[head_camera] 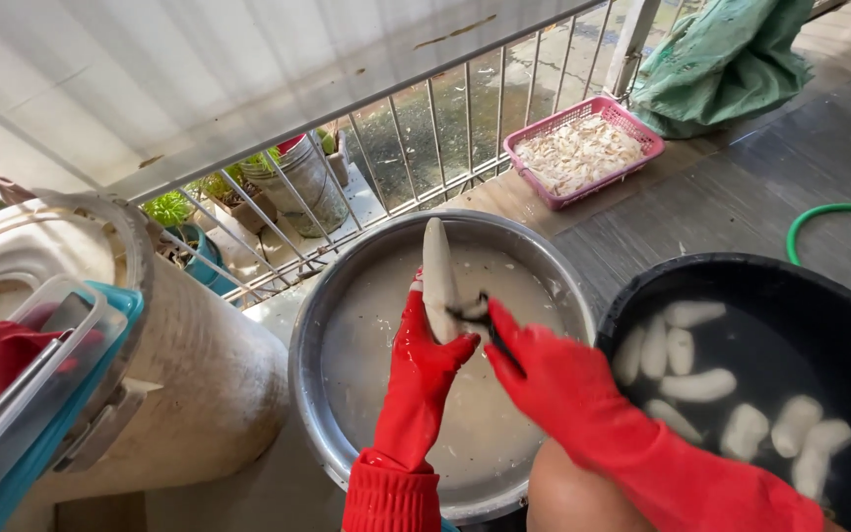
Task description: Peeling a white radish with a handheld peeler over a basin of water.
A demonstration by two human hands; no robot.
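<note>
A long pale peeled root (438,276) is held upright over the metal basin (319,325), which serves as the landmark here. The root is gripped around its lower half by the left hand (424,347) in a red rubber glove, fingers curled closed about it. The right hand (534,369), gloved the same, is closed on a small dark tool (480,313) pressed against the root's side; its blade cannot be made out clearly. Cloudy water and pale scraps are seen inside the basin. Just right of the basin, a black tub (642,291) of water with more peeled roots (698,384) is set. Beyond the basin, by the railing (425,138), a pink basket (583,150) of peelings is placed. Left of the basin, a large pale drum (199,374) stands close.
</note>
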